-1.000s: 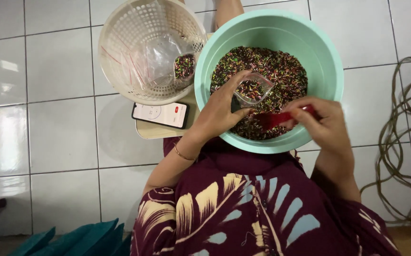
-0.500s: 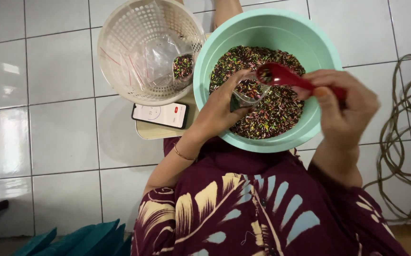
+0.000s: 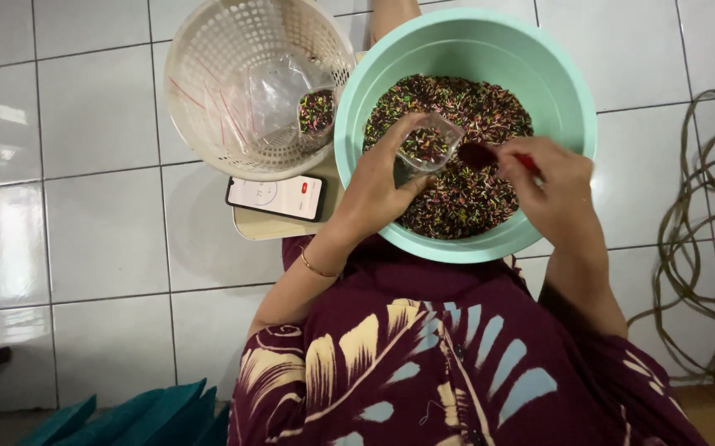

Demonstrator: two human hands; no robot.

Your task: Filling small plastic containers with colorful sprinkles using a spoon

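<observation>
A mint green bowl [image 3: 576,116] sits on my lap, filled with small dark mixed-colour bits [image 3: 473,198]. Over the bowl, my left hand [image 3: 378,190] holds a small clear plastic bag [image 3: 428,144] that is partly filled with the same bits. My right hand [image 3: 551,186] grips a red spoon [image 3: 490,154], whose scoop touches the bag's mouth. The spoon's handle is mostly hidden under my fingers.
A cream plastic basket [image 3: 209,124] at the upper left holds clear bags, one with bits in it [image 3: 316,111]. A phone [image 3: 277,196] lies on a beige block below the basket. A coiled rope [image 3: 704,239] lies on the white tiled floor at right. Teal items [image 3: 126,417] sit at bottom left.
My right hand lifted the red spoon out of the bits and brought it left to the bag's mouth. The left hand kept the bag in place.
</observation>
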